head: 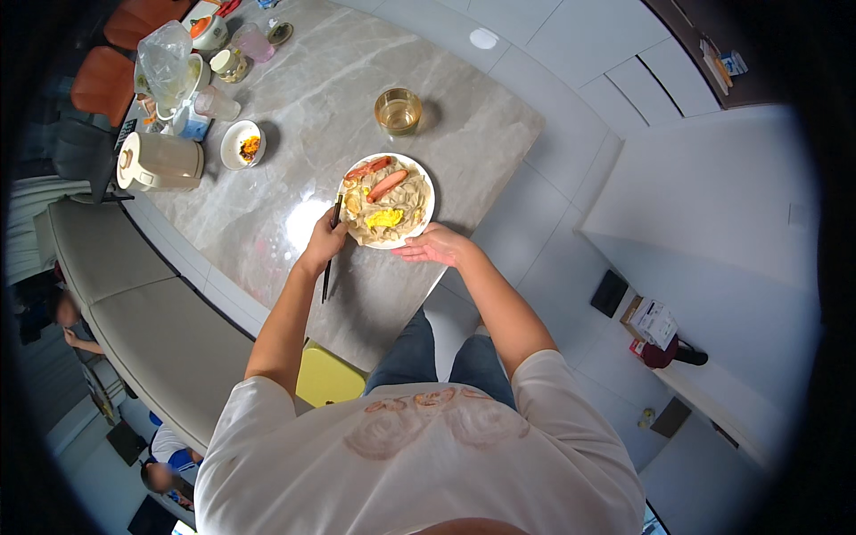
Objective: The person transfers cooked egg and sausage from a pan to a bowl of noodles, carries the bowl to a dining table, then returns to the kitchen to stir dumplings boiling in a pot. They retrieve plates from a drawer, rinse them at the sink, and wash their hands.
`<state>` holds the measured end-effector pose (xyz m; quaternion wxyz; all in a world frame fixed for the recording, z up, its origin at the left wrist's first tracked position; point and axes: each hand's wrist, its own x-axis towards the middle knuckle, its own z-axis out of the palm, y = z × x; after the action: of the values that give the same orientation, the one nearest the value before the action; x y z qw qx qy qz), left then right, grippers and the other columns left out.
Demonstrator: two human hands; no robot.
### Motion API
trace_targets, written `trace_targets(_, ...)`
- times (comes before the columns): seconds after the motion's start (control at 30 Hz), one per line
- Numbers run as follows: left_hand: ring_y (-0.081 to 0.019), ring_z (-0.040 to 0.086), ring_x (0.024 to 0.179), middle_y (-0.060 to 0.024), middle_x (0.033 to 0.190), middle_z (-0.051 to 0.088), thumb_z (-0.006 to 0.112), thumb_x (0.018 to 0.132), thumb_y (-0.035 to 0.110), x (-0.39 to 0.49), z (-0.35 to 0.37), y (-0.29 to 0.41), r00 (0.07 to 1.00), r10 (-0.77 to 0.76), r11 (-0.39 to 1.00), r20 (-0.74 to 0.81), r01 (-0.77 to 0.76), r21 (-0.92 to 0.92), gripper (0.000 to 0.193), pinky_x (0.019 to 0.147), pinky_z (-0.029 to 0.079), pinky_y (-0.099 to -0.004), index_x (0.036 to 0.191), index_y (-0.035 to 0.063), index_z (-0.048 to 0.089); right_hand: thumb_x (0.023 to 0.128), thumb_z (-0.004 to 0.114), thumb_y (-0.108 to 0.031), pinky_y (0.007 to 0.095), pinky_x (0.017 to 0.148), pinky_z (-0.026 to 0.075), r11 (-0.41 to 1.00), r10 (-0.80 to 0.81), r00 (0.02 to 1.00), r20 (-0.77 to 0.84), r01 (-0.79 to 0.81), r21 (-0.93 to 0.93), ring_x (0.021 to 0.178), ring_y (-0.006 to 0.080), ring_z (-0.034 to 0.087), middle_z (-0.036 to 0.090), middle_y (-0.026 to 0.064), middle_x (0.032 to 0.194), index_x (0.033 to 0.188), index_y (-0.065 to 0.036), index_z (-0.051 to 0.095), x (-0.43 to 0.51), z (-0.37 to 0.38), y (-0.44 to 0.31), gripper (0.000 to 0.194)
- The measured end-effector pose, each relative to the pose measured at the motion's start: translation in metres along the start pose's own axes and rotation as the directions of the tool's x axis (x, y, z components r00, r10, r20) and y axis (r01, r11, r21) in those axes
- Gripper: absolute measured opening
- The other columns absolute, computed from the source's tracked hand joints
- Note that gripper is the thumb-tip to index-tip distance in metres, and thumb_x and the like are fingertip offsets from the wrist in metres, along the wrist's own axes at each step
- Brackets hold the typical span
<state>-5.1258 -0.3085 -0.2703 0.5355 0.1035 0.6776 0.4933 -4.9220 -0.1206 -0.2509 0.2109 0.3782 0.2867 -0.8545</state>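
Observation:
A round white plate (428, 175) of wide noodles, topped with sausages (388, 186) and yellow egg (384, 218), is between my hands over the table's near corner. My left hand (326, 237) grips the plate's left edge together with a pair of dark chopsticks (326, 279), which point down towards me. My right hand (435, 245) lies palm up against the lower right rim, its fingers partly under the plate. Whether the plate touches the table cannot be told. Beyond it stands an amber glass cup (398, 112) with liquid. A white bowl (231, 148) with orange and dark food bits is to the left.
On the marble-patterned table (321, 87) stand a cream electric kettle (160, 162), a lidded jar (231, 65), plastic cups and bags at the far left. A yellow stool (328, 376) is beside the near corner. Two people are by the grey sofa (167, 321).

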Motion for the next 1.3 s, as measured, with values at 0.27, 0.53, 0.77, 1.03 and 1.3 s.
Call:
trace_targets(0.27,-0.0072,0.046,0.066,0.0027,0.085,0.055,0.055,0.093,0.006,0.015,-0.008,-0.016,1.000,0.021,0.998,0.001,-0.021,0.059,0.043,0.060,0.039,-0.0244,0.135,-0.0013,0.052,0.092,0.055,0.003,0.0424,0.110,0.044,1.000,-0.023,1.000,0.015,0.023,-0.016,0.131,0.0307,0.055,0.055,0.0194,0.141,0.145,0.002,0.042,-0.004,0.002,0.009,0.054)
trace_targets(0.53,-0.0261,0.060,0.063,-0.0100,0.075,0.070,0.058,0.099,0.018,-0.038,-0.023,0.029,0.917,0.309,0.740,-0.252,-0.066,0.669,0.022,0.065,0.047,-0.0375,0.103,0.0016,0.071,0.093,0.057,-0.006,0.0417,0.111,0.043,0.977,-0.147,0.955,-0.256,0.101,-0.186,0.130,0.0308,0.055,0.056,0.0223,0.139,0.147,0.002,0.039,-0.086,-0.008,0.011,0.057)
trace_targets(0.77,-0.0239,0.057,0.089,-0.0096,0.099,0.059,0.075,0.082,0.021,-0.151,0.018,0.070,0.586,0.687,-0.011,0.430,-0.583,0.812,0.030,0.072,0.047,-0.0382,0.110,0.0106,0.070,0.097,0.053,-0.011,0.0410,0.108,0.045,0.957,-0.275,0.874,-0.402,0.290,-0.023,0.128,0.0328,0.057,0.056,0.0237,0.138,0.147,0.002,0.038,-0.179,-0.022,0.052,0.053)
trace_targets(1.03,-0.0234,0.055,0.091,-0.0066,0.111,0.058,0.072,0.087,0.025,-0.102,0.010,-0.016,0.476,0.613,-0.190,0.630,-0.685,0.703,0.057,0.078,0.049,-0.0365,0.140,0.0128,0.056,0.101,0.045,-0.009,0.0407,0.106,0.047,0.950,-0.243,0.814,-0.528,0.311,0.042,0.127,0.0333,0.058,0.056,0.0241,0.138,0.146,0.002,0.039,-0.220,-0.026,0.099,0.047)
trace_targets(1.3,-0.0244,0.053,0.109,0.0007,0.145,0.047,0.048,0.091,0.015,-0.073,-0.029,-0.051,0.524,0.325,-0.468,0.788,-0.635,0.615,0.060,0.091,0.043,-0.0438,0.151,0.0176,0.042,0.102,0.049,-0.013,0.0361,0.099,0.051,0.913,-0.232,0.737,-0.635,0.391,0.120,0.118,0.0284,0.064,0.064,0.0185,0.130,0.140,-0.002,0.046,-0.245,-0.037,0.147,0.040)
